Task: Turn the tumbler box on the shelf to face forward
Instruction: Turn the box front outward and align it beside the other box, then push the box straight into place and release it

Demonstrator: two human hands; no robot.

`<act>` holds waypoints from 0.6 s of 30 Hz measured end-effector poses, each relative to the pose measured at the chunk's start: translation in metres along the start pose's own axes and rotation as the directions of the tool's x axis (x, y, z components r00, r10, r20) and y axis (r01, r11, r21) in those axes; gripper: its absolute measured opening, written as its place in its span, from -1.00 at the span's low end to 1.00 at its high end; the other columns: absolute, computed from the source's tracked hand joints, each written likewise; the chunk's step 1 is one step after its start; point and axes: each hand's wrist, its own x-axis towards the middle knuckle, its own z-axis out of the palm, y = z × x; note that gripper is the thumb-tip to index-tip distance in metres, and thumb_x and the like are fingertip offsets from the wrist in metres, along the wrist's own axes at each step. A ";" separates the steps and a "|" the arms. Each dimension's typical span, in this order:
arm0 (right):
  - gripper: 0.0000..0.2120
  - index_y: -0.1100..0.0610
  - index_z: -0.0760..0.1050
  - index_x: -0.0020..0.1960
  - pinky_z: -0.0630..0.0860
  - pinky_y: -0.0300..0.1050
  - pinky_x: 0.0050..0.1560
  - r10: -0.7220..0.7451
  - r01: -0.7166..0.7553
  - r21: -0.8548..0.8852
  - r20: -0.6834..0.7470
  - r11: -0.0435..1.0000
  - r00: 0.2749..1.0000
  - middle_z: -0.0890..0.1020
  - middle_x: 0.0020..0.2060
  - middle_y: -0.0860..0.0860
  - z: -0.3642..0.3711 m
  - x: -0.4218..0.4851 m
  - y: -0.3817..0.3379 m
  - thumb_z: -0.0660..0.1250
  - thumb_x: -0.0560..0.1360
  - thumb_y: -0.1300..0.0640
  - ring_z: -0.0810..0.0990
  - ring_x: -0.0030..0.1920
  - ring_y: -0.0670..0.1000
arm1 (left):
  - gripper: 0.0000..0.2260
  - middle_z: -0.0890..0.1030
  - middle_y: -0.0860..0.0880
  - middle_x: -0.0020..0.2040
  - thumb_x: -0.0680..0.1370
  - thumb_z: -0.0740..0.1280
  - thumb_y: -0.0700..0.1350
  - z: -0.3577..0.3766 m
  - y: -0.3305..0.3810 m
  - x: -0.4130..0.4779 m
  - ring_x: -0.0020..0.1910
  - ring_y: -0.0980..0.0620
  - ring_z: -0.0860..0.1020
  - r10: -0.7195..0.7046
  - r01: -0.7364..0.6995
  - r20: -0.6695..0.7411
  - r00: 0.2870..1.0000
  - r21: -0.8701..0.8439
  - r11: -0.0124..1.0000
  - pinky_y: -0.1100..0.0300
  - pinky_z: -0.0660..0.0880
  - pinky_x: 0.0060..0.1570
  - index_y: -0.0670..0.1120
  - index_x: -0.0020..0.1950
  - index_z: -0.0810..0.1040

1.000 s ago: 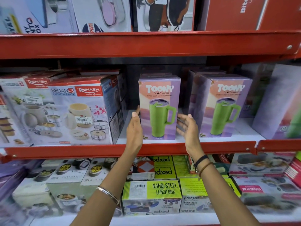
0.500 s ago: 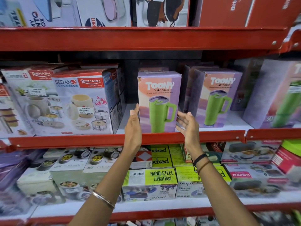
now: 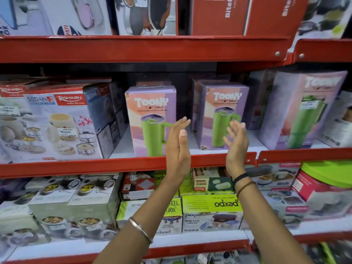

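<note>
Holds nothing in either hand: left hand (image 3: 178, 149) and right hand (image 3: 237, 147) both released, fingers straight and spread, palms turned toward each other with a clear gap between. Hovers in front of the red lip of the shelf (image 3: 95, 165), touching no carton as far as can be told. Finds the likely target, the angled tumbler box (image 3: 219, 103), beyond and slightly above the gap between the palms, nearer the right hand, whose fingers overlap its lower right corner in this view. Stands upright on the shelf, long axis vertical, printed front swung a little toward the right hand, with a narrow purple side panel showing on the left-hand side; could owe part of that look to the wide lens. Leaves the squared tumbler box (image 3: 150, 111) off to the outer side of the left hand, front face already square to the aisle, its lower right edge hidden behind that hand's fingers. Puts a third tumbler carton (image 3: 304, 103) well out past the right hand, blurred. Calls, by this reading, for a forward reach with both palms onto the angled carton's two sides, then a small twist about the vertical axis. Risks nudging the squared neighbour with the left hand's back.
</note>
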 end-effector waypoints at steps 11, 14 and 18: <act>-0.39 0.12 0.34 0.40 0.25 0.11 0.46 0.087 -0.074 -0.143 0.086 0.987 0.992 0.41 0.41 0.06 -0.039 0.084 0.008 0.05 0.50 -0.23 0.36 0.40 0.02 | -0.61 0.36 -0.06 0.46 0.66 0.00 0.02 0.081 -0.044 0.040 0.43 0.06 0.28 -0.381 0.379 0.028 0.924 0.055 0.924 0.32 0.13 0.29 -0.05 0.46 0.29; -0.29 0.06 0.49 0.27 0.35 0.11 0.39 0.155 -0.113 -0.232 0.173 0.966 0.973 0.55 0.27 0.02 -0.045 0.092 0.017 0.07 0.38 -0.41 0.49 0.30 0.02 | -0.58 0.34 -0.06 0.48 0.66 0.00 0.04 0.086 -0.048 0.043 0.45 0.07 0.27 -0.410 0.409 0.035 0.912 0.023 0.912 0.35 0.13 0.30 -0.07 0.47 0.29; -0.45 0.13 0.51 0.24 0.45 0.01 0.30 0.147 -0.104 -0.228 0.183 0.968 0.972 0.62 -0.01 -0.16 -0.053 0.085 0.013 0.04 0.54 -0.23 0.58 0.08 -0.08 | -0.53 0.43 -0.04 0.43 0.60 -0.01 0.20 0.087 -0.048 0.038 0.42 0.01 0.35 -0.418 0.418 0.024 0.908 -0.029 0.908 0.00 0.25 0.45 0.04 0.41 0.39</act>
